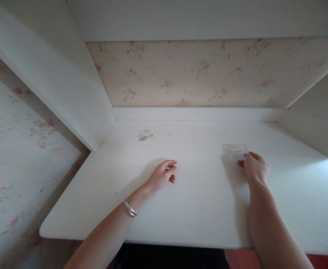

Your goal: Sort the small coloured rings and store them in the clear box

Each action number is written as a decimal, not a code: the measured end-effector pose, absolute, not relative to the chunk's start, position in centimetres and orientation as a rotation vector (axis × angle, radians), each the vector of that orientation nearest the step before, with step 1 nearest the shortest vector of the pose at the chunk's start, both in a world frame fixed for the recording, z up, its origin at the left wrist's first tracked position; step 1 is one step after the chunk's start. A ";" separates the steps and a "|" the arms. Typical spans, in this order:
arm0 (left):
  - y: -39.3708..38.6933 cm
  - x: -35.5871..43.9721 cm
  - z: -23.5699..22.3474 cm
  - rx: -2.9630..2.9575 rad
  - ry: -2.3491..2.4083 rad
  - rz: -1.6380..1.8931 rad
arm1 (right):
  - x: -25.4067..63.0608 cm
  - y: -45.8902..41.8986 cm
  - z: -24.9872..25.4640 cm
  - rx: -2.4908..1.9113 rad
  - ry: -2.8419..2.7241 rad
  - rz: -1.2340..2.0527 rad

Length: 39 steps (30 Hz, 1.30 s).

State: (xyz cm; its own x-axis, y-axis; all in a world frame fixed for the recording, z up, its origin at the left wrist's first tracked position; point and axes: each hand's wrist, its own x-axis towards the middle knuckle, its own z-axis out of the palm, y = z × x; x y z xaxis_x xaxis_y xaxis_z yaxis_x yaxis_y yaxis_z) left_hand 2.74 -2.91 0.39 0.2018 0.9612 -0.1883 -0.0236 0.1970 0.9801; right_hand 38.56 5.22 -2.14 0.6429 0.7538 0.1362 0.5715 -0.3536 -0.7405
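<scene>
My right hand (256, 167) pinches a thin, see-through piece of plastic (232, 148) by its right edge, above the right part of the white table. It may be a small bag or a flat case; I cannot tell which. A tiny dark spot shows on it. My left hand (164, 174) rests over the middle of the table, fingers loosely curved and apart, with nothing visible in them. Behind it, to the left, lies a cluster of small coloured rings (144, 136), thin like little elastic bands. One single ring (169, 133) lies apart, right of the cluster.
The white table (191, 209) has a low ledge (197, 114) at its back, with flowered wallpaper above. White side panels (68, 74) stand left and right, and a white panel (194, 20) overhangs the back. A small dark mark (116, 194) is at the left.
</scene>
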 end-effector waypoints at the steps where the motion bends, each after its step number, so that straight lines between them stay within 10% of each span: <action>1: -2.9 2.8 0.5 1.126 1.122 0.937 | 38.6 5.1 -2.0 -2.097 -0.998 0.289; 20: -3.1 2.9 0.9 1.133 1.130 0.928 | 36.3 4.9 -0.6 -1.969 -1.061 -0.179; 39: -3.1 3.3 0.7 1.267 1.160 0.912 | 19.7 -0.7 0.8 -1.309 -2.199 0.801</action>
